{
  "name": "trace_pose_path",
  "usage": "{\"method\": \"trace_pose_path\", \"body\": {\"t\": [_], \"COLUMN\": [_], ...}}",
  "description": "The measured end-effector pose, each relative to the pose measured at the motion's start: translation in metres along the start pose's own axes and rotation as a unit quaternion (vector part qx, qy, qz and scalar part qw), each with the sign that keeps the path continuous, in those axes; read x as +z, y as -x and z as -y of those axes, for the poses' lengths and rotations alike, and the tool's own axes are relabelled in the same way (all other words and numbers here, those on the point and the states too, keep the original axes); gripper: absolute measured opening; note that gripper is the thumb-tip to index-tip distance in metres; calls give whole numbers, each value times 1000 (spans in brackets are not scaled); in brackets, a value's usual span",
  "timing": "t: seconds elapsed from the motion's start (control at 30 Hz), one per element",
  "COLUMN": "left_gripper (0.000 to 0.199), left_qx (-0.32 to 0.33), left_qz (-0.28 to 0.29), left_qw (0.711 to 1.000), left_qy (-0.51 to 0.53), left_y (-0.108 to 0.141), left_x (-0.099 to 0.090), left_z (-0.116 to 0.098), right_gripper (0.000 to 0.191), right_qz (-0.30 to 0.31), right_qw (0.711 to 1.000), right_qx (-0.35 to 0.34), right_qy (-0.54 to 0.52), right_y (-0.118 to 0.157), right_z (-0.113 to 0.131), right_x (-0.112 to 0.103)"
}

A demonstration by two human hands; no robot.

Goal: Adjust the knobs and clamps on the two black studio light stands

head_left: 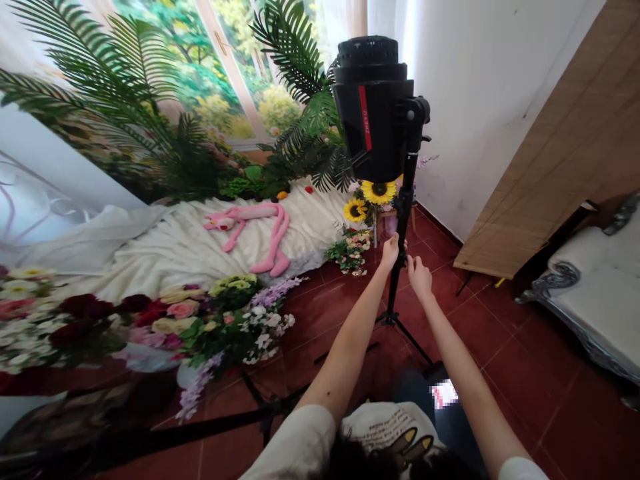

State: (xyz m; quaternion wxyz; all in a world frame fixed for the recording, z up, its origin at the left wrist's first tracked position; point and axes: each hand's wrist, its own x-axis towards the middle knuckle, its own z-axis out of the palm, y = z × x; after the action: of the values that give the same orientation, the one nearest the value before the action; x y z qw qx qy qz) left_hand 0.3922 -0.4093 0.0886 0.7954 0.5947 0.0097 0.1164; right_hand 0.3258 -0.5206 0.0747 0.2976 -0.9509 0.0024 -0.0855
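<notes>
A black studio light with a red stripe sits on top of a black light stand. My left hand is closed round the stand's pole, well below the lamp. My right hand is at the right side of the same pole, slightly lower, its fingers curled in a pinch at a joint of the stand. The small part between those fingers is mostly hidden. Below my hands, the stand's tripod legs spread on the red tiled floor.
A pink plush toy lies on a cream blanket at left. Flower bunches, sunflowers and palm leaves surround it. Another black stand crosses lower left. A wooden panel and white sofa stand right.
</notes>
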Motion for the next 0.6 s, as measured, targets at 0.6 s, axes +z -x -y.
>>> {"method": "trace_pose_path", "body": {"t": [0.6], "left_gripper": [75], "left_qx": [10], "left_qz": [-28], "left_qw": [999], "left_qy": [-10], "left_y": [2], "left_x": [3], "left_z": [7], "right_gripper": [72], "right_qz": [117], "right_qw": [978], "right_qx": [-37], "right_qy": [-168], "right_y": [-18], "right_z": [-12], "right_x": [-4]}}
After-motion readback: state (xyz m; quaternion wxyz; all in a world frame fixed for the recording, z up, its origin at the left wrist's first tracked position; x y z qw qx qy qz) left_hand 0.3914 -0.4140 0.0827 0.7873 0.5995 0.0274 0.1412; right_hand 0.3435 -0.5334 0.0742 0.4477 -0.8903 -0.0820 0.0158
